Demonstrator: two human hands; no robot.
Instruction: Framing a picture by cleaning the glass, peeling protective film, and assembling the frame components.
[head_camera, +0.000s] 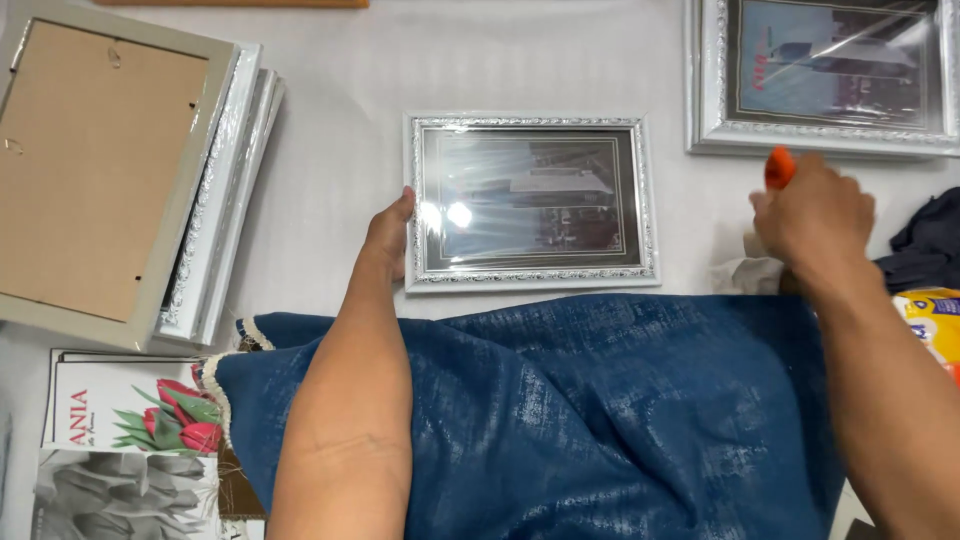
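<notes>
Head view: at frame centre, my left hand (388, 235) lies flat and open against the white picture frame's (530, 200) left edge, forearm reaching forward; at right, my right hand (815, 220) is clenched around an orange-topped object (779, 166).

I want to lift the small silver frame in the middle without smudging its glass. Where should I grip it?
Grip the silver frame by its short side mouldings, coming from the left, where the left hand already touches its edge. It lies flat, glass up, so fingers belong on the raised border.
</notes>
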